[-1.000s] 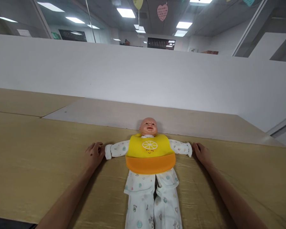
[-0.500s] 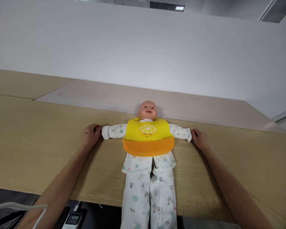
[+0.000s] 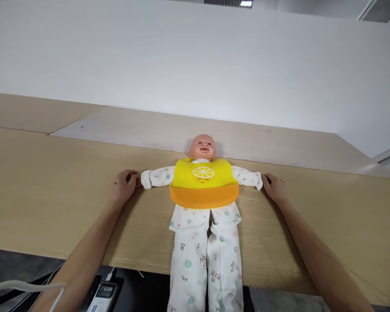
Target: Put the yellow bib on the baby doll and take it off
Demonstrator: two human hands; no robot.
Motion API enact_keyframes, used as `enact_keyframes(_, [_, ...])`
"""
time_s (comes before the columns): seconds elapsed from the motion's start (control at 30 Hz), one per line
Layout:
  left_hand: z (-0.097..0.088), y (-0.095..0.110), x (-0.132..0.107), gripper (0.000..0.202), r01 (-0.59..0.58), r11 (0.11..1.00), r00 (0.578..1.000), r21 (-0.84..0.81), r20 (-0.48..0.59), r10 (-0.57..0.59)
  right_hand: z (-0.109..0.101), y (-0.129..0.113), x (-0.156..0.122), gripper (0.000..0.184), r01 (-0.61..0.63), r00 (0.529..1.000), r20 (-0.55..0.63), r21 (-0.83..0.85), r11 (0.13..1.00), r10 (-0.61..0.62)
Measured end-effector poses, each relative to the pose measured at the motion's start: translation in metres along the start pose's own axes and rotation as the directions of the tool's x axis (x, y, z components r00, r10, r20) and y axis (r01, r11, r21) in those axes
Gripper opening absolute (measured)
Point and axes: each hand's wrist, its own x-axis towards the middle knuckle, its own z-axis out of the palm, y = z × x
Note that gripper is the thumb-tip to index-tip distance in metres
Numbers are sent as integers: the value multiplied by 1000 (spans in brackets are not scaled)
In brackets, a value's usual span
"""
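Note:
A baby doll (image 3: 203, 148) lies face up on the table, its arms stretched out to both sides. It wears white patterned clothes (image 3: 188, 255) and a yellow bib (image 3: 185, 173) with a white citrus slice and an orange catch pocket (image 3: 204, 197). My left hand (image 3: 123, 186) is closed round the doll's hand at the end of the left-side sleeve. At the other sleeve cuff, my right hand (image 3: 274, 187) has its fingers pinched on the doll's other hand, which is mostly hidden. The doll's legs reach past the table's front edge.
The wooden table (image 3: 52, 208) runs across the view, with a pale strip (image 3: 143, 128) behind it and a white wall (image 3: 182, 60) beyond. Below the front edge are a small white device (image 3: 102, 297) with a cable and a white cord (image 3: 26, 285).
The view has tilted down slightly, and the doll sits a little higher and further right in it. Both hands keep their hold on the doll's hands.

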Motion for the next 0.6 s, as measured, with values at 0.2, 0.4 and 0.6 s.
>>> enact_keyframes(0.2, [-1, 2, -1, 28, 50, 998, 998, -23, 32, -50, -2, 0, 0, 46, 14, 1000, 10, 22, 1000, -14])
enact_keyframes(0.4, [0, 0, -1, 28, 33, 999, 999, -34, 21, -33, -4, -2, -1, 43, 17, 1000, 4, 27, 999, -18])
enact_keyframes(0.6, [1, -3, 0, 28, 18, 998, 999, -61, 34, -16, -3, -1, 0, 42, -7, 1000, 22, 10, 1000, 7])
